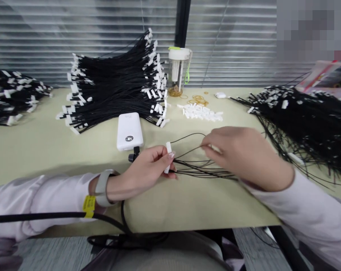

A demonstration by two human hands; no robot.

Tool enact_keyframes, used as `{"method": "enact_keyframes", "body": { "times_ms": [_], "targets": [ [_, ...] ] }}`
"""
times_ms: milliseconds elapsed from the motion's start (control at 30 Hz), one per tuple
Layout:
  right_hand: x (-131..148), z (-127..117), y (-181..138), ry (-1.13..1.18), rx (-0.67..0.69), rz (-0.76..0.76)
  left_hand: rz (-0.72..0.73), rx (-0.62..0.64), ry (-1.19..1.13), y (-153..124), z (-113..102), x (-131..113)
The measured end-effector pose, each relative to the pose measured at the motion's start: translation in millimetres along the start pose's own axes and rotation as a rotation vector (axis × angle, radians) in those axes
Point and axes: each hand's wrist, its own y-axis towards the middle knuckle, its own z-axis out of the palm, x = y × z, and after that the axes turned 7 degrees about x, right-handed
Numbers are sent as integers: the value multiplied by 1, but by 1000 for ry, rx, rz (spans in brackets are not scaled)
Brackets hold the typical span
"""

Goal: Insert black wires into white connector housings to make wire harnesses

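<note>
Between the thumb and fingers of my left hand is a white connector housing, held roughly upright. Several thin black wires run from it to the right, low over the table. My right hand, slightly blurred, pinches one black wire between thumb and forefinger, a short way right of the connector. Another wire arches from the connector's top end towards the right hand. The far ends of the wires pass beneath my right hand and are partly hidden.
A white power bank with a plugged-in cable lies behind my left hand. Beyond are a large bundle of black cables, a bottle, rubber bands and loose white connectors. More wires are heaped right. A black cable crosses my left sleeve.
</note>
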Motion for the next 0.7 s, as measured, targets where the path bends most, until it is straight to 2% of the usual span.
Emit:
{"method": "enact_keyframes", "body": {
  "times_ms": [67, 167, 233, 333, 433, 467, 500, 600, 633, 700],
  "targets": [
    [-15, -4, -2, 73, -183, 130, -14, -4, -17, 1, 0, 0],
    [-39, -6, -4, 302, -487, 357, -22, -10, -19, 1, 0, 0],
    [-51, -6, -3, 520, -606, 461, -21, -6, -2, 0, 0, -1],
    [-57, -8, 1, 875, -729, 451, -20, 18, 10, -1, 0, 0],
    [-46, -7, 8, 1050, -917, 422, -25, 31, 7, -1, 0, 1],
    [-39, -5, 9, 1087, -906, 421, -24, 33, 7, -1, 0, 1],
    [-31, -2, 11, 1139, -830, 414, -22, 36, 9, -1, 0, 2],
    [-6, 9, 10, 1289, -466, 345, -8, 32, 4, -1, 0, 2],
    [0, 12, 9, 1294, -398, 316, -2, 26, 1, -1, 0, 2],
    [8, 17, 6, 1219, -397, 247, 9, 22, -4, -1, 0, 3]
  ]
}}
